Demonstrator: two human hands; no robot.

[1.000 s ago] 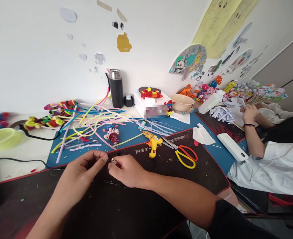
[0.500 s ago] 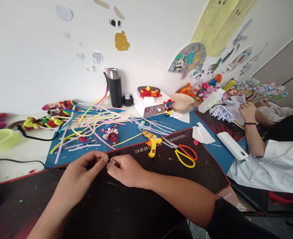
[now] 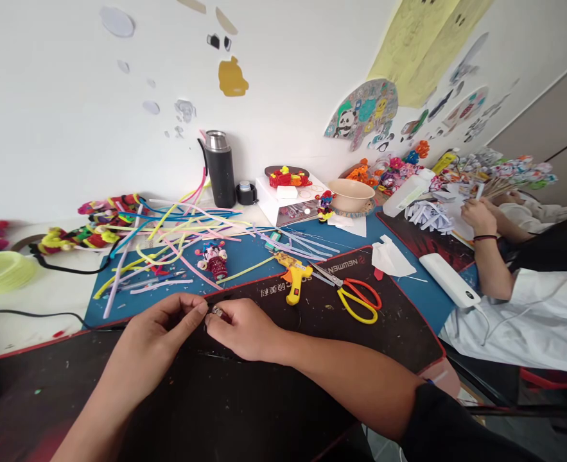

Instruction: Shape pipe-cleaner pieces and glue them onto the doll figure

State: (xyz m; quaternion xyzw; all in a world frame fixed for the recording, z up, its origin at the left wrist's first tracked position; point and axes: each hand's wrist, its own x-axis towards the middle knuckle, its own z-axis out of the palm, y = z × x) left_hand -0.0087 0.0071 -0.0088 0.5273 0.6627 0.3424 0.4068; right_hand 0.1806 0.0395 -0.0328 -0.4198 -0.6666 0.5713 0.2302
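Over the black mat (image 3: 244, 404), my left hand (image 3: 160, 330) has its thumb and forefinger pinched together; what they hold is too small to name. Beside it, almost touching at the fingertips, my right hand (image 3: 244, 328) is closed, with a small shiny thing (image 3: 218, 312) showing at its fingers. Just beyond the hands stands a small doll (image 3: 214, 262) with a dark red body. A yellow glue gun (image 3: 293, 277) and scissors (image 3: 357, 300) with red and yellow handles lie to the right.
Coloured pipe cleaners (image 3: 167, 237) spread behind the hands. A black flask (image 3: 220, 170), a white box (image 3: 276, 208) and a beige bowl (image 3: 352, 196) stand by the wall. On the right are a white power bank (image 3: 449, 280) and another person's arm (image 3: 492, 256).
The view has shifted slightly. My hands keep nearly the same pose. The other person's hands at the right have moved a little.
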